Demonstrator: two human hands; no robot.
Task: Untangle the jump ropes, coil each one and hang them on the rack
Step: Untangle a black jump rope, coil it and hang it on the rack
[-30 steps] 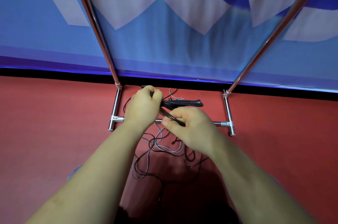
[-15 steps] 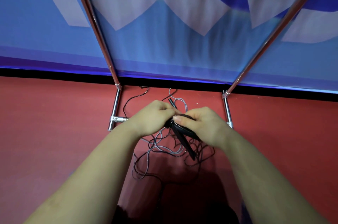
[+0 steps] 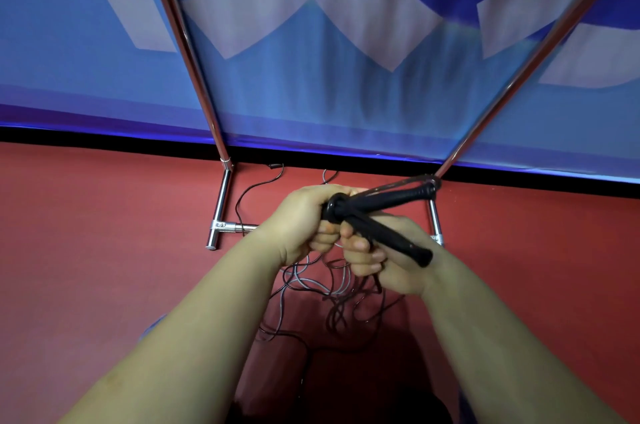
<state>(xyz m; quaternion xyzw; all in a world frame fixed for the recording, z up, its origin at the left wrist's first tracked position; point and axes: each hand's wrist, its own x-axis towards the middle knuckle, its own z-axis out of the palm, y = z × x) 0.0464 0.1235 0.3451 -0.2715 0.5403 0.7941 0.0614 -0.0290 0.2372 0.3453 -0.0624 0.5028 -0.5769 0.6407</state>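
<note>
Two black jump rope handles [image 3: 384, 216] cross in a V above the red floor. My left hand [image 3: 304, 216] is closed around their joined ends. My right hand [image 3: 381, 257] grips the lower handle and a bunch of thin cord. A tangle of black and grey ropes [image 3: 322, 288] hangs from both hands and lies on the floor below. The chrome rack [image 3: 221, 202] stands just beyond, its two uprights rising left and right.
A blue and white banner [image 3: 311, 84] hangs behind the rack. The rack's low crossbar [image 3: 242, 227] and feet rest on the red floor [image 3: 104, 250]. A dark shape [image 3: 346, 389], part of my own body, fills the bottom centre.
The handles have swung from hanging down between my hands to pointing up and right. My hands have closed tighter together and more cord is gathered in the right one.
</note>
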